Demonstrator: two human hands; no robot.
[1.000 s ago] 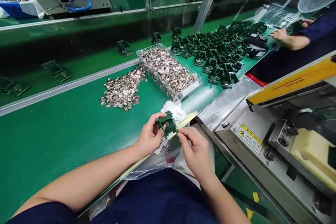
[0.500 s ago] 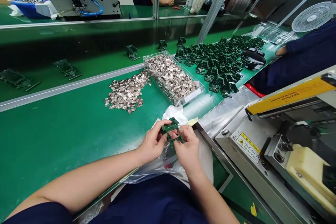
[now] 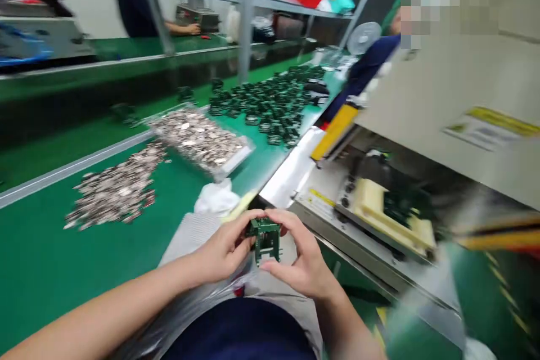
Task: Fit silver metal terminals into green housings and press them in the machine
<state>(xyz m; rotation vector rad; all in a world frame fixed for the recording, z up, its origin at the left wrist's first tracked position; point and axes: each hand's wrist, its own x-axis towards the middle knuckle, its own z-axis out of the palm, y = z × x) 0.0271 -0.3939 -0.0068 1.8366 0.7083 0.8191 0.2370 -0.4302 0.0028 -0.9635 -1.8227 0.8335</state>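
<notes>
A green circuit board (image 3: 267, 230) with a square opening is held up in front of my body, tilted. My left hand (image 3: 223, 250) grips its left edge between thumb and fingers. On the other side, my right hand (image 3: 301, 256) has its fingers on the top edge and its thumb at the lower edge. Beyond my hands lie a crumpled white cloth (image 3: 216, 198) and a loose pile of small silvery metal pieces (image 3: 118, 188). More such pieces fill a clear plastic box (image 3: 236, 164).
Many green boards (image 3: 270, 104) are heaped along the bench (image 3: 177, 191). To the right stands a machine with a cream-coloured fixture (image 3: 371, 208) and a yellow bar (image 3: 335, 132). A co-worker's sleeve (image 3: 367, 67) shows behind it; another person's hand (image 3: 193, 29) is across the bench.
My view has swung right, bringing more of the machine into sight. The board stays in both hands; my right hand has shifted from its lower right side to its top and lower edges.
</notes>
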